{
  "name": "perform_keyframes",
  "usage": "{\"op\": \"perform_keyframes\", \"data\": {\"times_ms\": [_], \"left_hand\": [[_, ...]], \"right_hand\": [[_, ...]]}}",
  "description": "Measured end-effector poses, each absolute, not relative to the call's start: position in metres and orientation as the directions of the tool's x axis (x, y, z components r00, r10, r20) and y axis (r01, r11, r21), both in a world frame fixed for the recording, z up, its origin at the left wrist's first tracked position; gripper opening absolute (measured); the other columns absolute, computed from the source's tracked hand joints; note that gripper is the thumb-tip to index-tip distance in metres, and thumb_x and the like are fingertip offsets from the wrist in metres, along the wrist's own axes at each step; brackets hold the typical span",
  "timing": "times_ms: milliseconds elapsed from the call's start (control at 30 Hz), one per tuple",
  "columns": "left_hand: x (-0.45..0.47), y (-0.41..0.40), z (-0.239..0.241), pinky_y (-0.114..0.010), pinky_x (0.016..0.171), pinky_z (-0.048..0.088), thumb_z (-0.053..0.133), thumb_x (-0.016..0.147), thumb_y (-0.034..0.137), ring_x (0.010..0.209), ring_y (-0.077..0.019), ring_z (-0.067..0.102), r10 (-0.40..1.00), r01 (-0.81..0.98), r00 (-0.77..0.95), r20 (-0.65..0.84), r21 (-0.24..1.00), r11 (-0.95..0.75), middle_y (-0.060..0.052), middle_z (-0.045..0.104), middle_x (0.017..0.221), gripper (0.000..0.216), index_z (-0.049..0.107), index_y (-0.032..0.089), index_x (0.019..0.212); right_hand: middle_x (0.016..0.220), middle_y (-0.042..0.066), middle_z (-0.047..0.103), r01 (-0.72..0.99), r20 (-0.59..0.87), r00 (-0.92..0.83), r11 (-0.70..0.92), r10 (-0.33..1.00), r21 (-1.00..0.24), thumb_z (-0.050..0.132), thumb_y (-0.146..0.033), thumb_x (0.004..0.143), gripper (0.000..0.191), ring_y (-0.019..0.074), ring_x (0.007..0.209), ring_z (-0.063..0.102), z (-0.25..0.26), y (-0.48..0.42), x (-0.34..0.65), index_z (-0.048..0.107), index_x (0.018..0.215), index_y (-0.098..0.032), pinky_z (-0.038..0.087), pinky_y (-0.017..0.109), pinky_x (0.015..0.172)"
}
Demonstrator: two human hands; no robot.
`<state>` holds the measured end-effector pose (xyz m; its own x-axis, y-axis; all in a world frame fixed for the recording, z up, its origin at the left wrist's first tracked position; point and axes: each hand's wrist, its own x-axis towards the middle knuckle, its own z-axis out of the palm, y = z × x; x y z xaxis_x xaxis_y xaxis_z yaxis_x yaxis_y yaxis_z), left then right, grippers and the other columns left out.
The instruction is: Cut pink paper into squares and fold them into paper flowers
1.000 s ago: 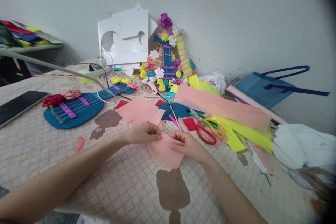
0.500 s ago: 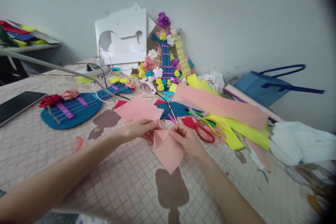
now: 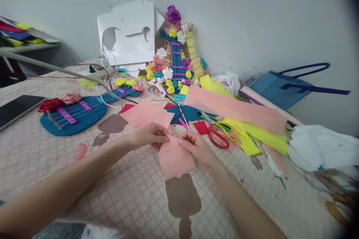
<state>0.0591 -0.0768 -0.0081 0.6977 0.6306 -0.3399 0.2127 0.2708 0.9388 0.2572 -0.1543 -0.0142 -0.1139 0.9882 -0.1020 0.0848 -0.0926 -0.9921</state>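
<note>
Between both hands I hold a piece of pink paper (image 3: 176, 160) above the table, its upper edge folded over. My left hand (image 3: 153, 136) pinches the paper's upper left side between thumb and fingers. At the upper right side, my right hand (image 3: 195, 145) is closed on the same piece. Just behind the hands lies a stack of pink paper pieces (image 3: 147, 114), partly over red scraps. A pair of scissors (image 3: 220, 134) with red and yellow handles rests to the right of my right hand.
A blue paper guitar (image 3: 75, 115) with paper roses lies left, beside a dark phone (image 3: 19, 110). Behind stand flower-covered guitars (image 3: 176, 58), a glue gun (image 3: 158, 86) and a white cut-out board (image 3: 126, 37). Pink strip (image 3: 235, 110), yellow paper (image 3: 249, 143) and blue bag (image 3: 280, 87) are right.
The pink paper has turned a little in my hands, so its lower corner now shows as a slanted edge. Its top fold looks different, and my left hand's fingers have shifted.
</note>
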Motion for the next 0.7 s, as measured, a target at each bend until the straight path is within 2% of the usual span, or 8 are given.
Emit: {"op": "perform_keyframes", "data": {"times_ms": [167, 300, 433, 600, 700], "left_hand": [[0.058, -0.076, -0.011, -0.026, 0.058, 0.052, 0.065, 0.073, 0.055, 0.060, -0.0132, 0.063, 0.603, 0.184, 0.732, -0.318, 0.944, 0.275, -0.006, 0.067, 0.070, 0.045, 0.058, 0.011, 0.075], [0.063, -0.076, -0.017, -0.023, 0.053, 0.050, 0.073, 0.064, 0.051, 0.054, -0.0112, 0.059, 0.708, 0.187, 0.658, -0.257, 0.966, 0.176, -0.001, 0.061, 0.061, 0.044, 0.059, 0.010, 0.072], [0.068, -0.078, -0.018, -0.021, 0.047, 0.046, 0.074, 0.061, 0.052, 0.049, -0.0091, 0.054, 0.760, 0.246, 0.611, -0.219, 0.966, 0.080, 0.002, 0.057, 0.054, 0.045, 0.058, 0.010, 0.067], [0.065, -0.078, -0.013, -0.027, 0.058, 0.052, 0.059, 0.072, 0.062, 0.062, -0.0152, 0.064, 0.658, 0.229, 0.669, -0.346, 0.938, 0.261, -0.007, 0.066, 0.068, 0.053, 0.061, 0.009, 0.075], [0.063, -0.077, -0.015, -0.025, 0.058, 0.052, 0.071, 0.066, 0.050, 0.061, -0.0134, 0.063, 0.640, 0.231, 0.684, -0.350, 0.936, 0.265, -0.004, 0.065, 0.067, 0.043, 0.061, 0.010, 0.075]], "right_hand": [[0.064, -0.004, 0.049, 0.077, -0.090, -0.036, -0.088, 0.995, -0.993, 0.067, -0.043, 0.073, 0.029, 0.0094, 0.056, 0.039, -0.023, -0.153, 0.255, 0.052, 0.070, -0.018, 0.027, 0.023, 0.051], [0.066, -0.003, 0.051, 0.120, -0.080, -0.077, -0.070, 0.994, -0.990, 0.065, -0.042, 0.075, 0.027, 0.0099, 0.058, 0.042, -0.024, -0.154, 0.254, 0.054, 0.072, -0.018, 0.029, 0.023, 0.053], [0.070, -0.002, 0.053, 0.142, -0.091, -0.113, -0.074, 0.989, -0.987, 0.065, -0.044, 0.075, 0.028, 0.0111, 0.062, 0.046, -0.024, -0.155, 0.252, 0.054, 0.076, -0.019, 0.033, 0.023, 0.055], [0.067, -0.003, 0.052, 0.079, -0.107, -0.047, -0.103, 0.993, -0.991, 0.067, -0.045, 0.072, 0.031, 0.0102, 0.059, 0.044, -0.034, -0.151, 0.255, 0.054, 0.073, -0.018, 0.032, 0.023, 0.054], [0.064, -0.004, 0.050, 0.033, -0.131, 0.012, -0.132, 0.991, -0.991, 0.069, -0.046, 0.069, 0.032, 0.0099, 0.057, 0.041, -0.038, -0.150, 0.257, 0.053, 0.072, -0.018, 0.029, 0.023, 0.051]]}}
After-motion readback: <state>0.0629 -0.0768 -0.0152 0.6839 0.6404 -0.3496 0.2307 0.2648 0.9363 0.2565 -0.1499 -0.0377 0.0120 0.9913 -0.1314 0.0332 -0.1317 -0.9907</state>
